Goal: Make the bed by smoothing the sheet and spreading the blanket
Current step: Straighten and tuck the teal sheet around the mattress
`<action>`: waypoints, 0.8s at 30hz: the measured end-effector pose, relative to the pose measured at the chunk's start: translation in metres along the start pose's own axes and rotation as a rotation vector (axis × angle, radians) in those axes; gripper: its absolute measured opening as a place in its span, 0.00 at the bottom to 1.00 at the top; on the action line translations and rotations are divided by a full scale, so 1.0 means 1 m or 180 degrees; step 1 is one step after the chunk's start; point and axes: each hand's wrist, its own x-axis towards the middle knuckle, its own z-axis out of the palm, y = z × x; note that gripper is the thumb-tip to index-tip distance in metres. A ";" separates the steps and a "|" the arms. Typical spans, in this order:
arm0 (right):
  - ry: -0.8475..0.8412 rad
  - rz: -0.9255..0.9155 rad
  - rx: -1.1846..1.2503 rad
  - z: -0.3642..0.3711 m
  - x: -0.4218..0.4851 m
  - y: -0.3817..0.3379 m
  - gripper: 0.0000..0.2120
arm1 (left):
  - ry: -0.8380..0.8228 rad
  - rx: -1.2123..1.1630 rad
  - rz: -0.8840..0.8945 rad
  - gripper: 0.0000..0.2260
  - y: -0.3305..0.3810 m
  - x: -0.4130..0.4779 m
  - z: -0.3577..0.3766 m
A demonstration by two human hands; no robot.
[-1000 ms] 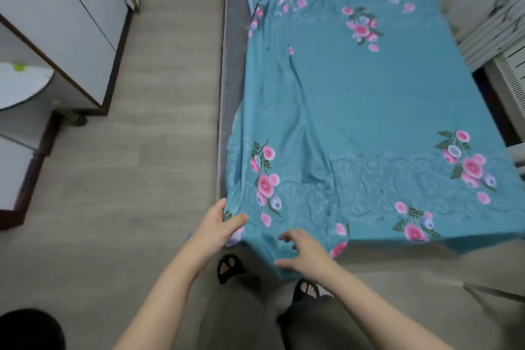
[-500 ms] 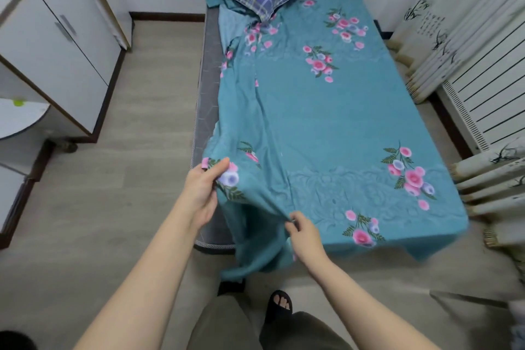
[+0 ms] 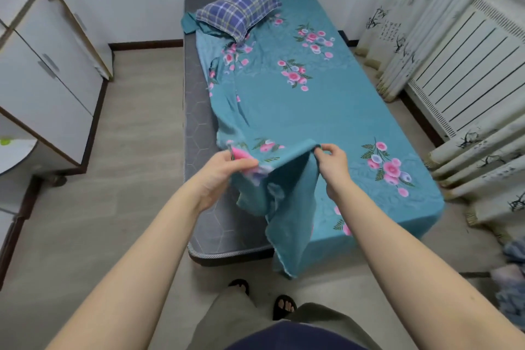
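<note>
Gripping sheet hem with left hand and right hand above mattress near-left corner; lifted to drag slack over bare left edge, likely.

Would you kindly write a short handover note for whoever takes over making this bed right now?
Left hand grips the near left corner of the sheet, lifted. Right hand pinches the sheet's edge beside it.
Sheet lies flat on the right, bunched on the left; a strip of grey mattress is bare. Pillow at the head.
Done: right side smooth.
Left: draw the sheet over the bare strip, smooth it, spread the blanket, which I cannot pick out here.
</note>
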 end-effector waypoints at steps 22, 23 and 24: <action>-0.1526 0.0172 0.0972 0.017 -0.083 0.023 0.08 | 0.0392 -0.2082 0.0330 0.12 0.008 0.048 0.034; -0.1599 0.0212 0.0960 0.018 -0.081 0.022 0.07 | 0.0296 -0.2137 0.0147 0.12 -0.001 0.047 0.035; -0.1681 0.0231 0.0894 0.022 -0.079 0.023 0.09 | 0.0195 -0.2144 -0.0048 0.12 -0.009 0.047 0.039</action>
